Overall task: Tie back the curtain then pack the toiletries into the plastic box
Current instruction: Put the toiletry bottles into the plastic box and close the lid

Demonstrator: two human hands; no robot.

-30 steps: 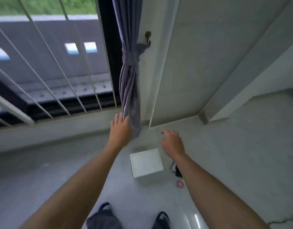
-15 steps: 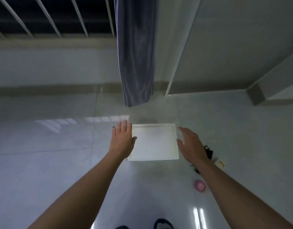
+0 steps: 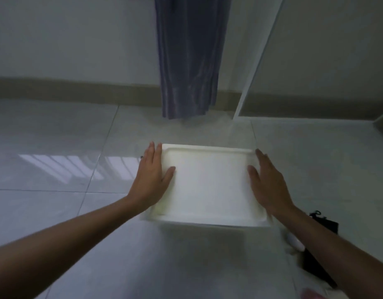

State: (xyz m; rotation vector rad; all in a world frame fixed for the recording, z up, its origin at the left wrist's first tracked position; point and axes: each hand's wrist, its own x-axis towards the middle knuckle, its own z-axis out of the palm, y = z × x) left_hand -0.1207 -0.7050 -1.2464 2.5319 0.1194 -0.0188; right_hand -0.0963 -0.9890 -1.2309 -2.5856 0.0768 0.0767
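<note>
A white plastic box (image 3: 210, 186) with its lid on sits on the pale tiled floor. My left hand (image 3: 152, 178) lies flat against the box's left edge, thumb resting on the lid, fingers straight. My right hand (image 3: 267, 182) lies against the right edge, thumb on the lid, fingers straight. The purple curtain (image 3: 189, 59) hangs straight down behind the box, its hem just above the floor. Its tie is out of view. To the right, partly under my right forearm, lie a black pouch (image 3: 324, 223), a small white item (image 3: 295, 241) and a pink item (image 3: 311, 295).
A white wall with a beige skirting (image 3: 74, 89) runs behind the curtain. A white door frame edge (image 3: 255, 67) stands right of the curtain. Glossy floor tiles (image 3: 56, 169) spread to the left and front.
The view has dropped from the tied curtain to the floor and moved closer. Both hands have come down from the curtain onto the two sides of the box.
</note>
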